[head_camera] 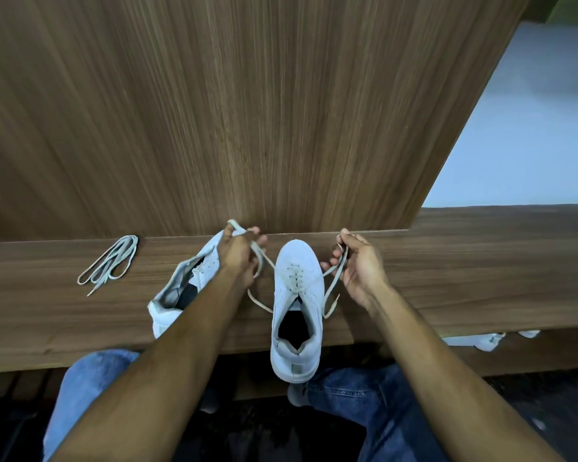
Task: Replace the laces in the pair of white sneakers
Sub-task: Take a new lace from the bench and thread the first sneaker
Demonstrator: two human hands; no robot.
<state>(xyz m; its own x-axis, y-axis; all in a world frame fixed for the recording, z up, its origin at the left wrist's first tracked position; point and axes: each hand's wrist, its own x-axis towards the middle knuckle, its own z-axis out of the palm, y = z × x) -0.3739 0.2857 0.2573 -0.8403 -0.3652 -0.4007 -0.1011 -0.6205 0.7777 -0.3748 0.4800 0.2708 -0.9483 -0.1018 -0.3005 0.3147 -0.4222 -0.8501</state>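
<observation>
A white sneaker [297,315] stands on the wooden shelf [447,271], toe away from me, heel over the front edge. A pale lace [294,278] runs through its lower eyelets. My left hand [239,258] grips the lace's left end, pulled up and out. My right hand [357,265] pinches the right end, whose tip hangs beside the shoe. The second white sneaker [181,288] lies tilted to the left, partly under my left forearm, with no lace visible in it. A loose folded lace [109,263] rests further left on the shelf.
A tall wooden panel [247,111] rises right behind the shelf. My knees in blue jeans [354,391] sit below the front edge. White objects [481,340] lie low on the right under the shelf. A pale surface [531,145] shows at upper right.
</observation>
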